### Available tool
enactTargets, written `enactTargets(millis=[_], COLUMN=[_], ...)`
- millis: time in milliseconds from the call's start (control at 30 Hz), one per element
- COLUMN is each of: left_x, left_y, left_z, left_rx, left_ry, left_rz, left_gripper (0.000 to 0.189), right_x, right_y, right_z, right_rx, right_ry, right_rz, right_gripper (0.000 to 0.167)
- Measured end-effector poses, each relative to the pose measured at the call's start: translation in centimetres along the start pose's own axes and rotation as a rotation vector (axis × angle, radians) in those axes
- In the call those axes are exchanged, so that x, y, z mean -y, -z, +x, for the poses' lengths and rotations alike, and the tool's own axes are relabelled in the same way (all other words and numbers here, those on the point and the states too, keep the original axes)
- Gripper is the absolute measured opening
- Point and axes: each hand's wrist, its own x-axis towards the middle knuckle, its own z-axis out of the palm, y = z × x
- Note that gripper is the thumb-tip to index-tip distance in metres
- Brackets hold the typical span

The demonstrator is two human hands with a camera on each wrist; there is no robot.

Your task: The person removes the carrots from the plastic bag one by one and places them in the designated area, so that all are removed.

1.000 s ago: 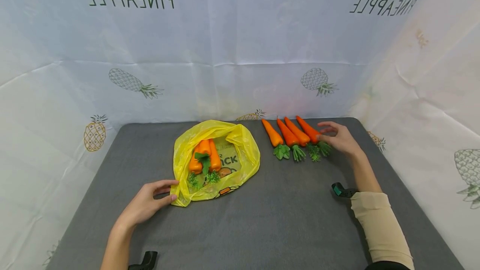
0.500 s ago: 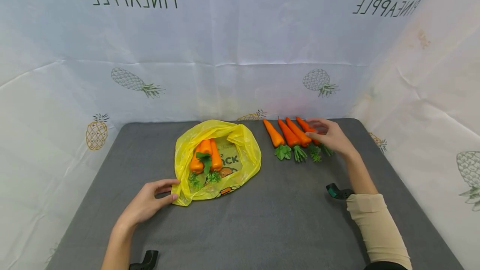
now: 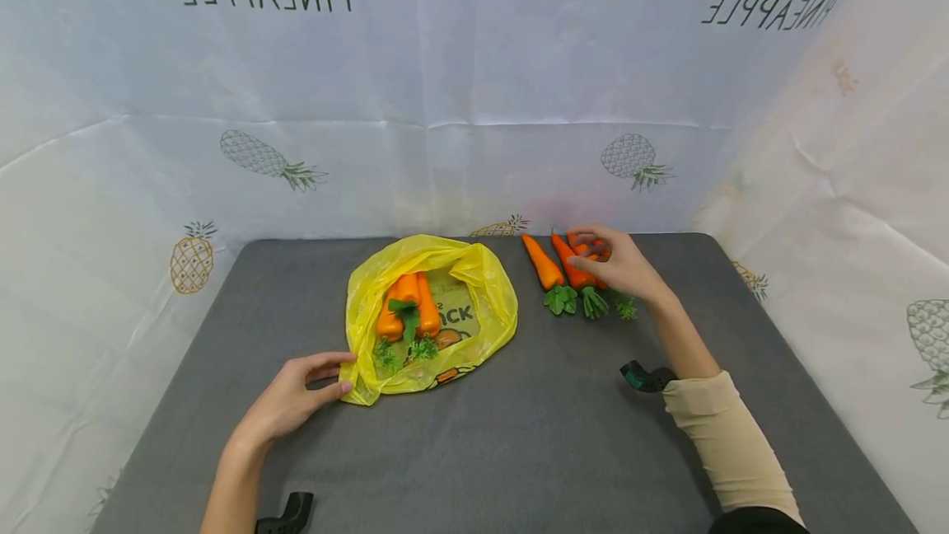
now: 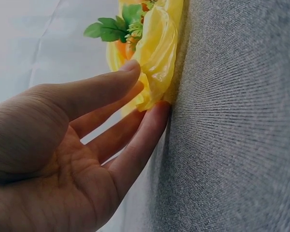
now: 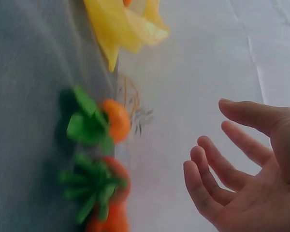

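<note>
A crinkled yellow plastic bag (image 3: 495,313) lies open on the table, with several orange carrots (image 3: 427,307) with green tops inside it. At its near left corner my left hand (image 3: 285,402) holds the bag's edge between thumb and fingers, as the left wrist view shows close up. Right of the bag more carrots lie side by side: an orange carrot (image 3: 544,264) on the left, then a redder carrot (image 3: 567,258), the others partly covered. Over these hangs my right hand (image 3: 623,266), fingers apart and gently bent, holding nothing in the right wrist view.
A grey cloth-covered table (image 3: 482,452) bears everything. Behind it hangs a white curtain (image 3: 474,64) printed with pineapples, which also rises along both sides. Dark camera mounts (image 3: 645,377) stick out from each wrist.
My right hand has moved left across the row, from the rightmost carrot to above the middle ones. My left hand and the bag have stayed in place.
</note>
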Motion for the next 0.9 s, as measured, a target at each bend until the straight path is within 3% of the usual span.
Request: enactTargets(millis=[600, 900], left_x=[0.0, 0.1], left_y=[0.1, 0.0], left_z=[0.0, 0.0], left_rx=[0.005, 0.002], left_ry=[-0.014, -0.013], left_rz=[-0.012, -0.013], left_gripper=[0.046, 0.047], right_x=[4.7, 6.1], right_y=[-4.8, -7.3], right_z=[3.0, 4.3], right_rx=[0.096, 0.147], right_ry=[0.176, 0.196], right_rz=[0.144, 0.147], right_gripper=[0.044, 0.043])
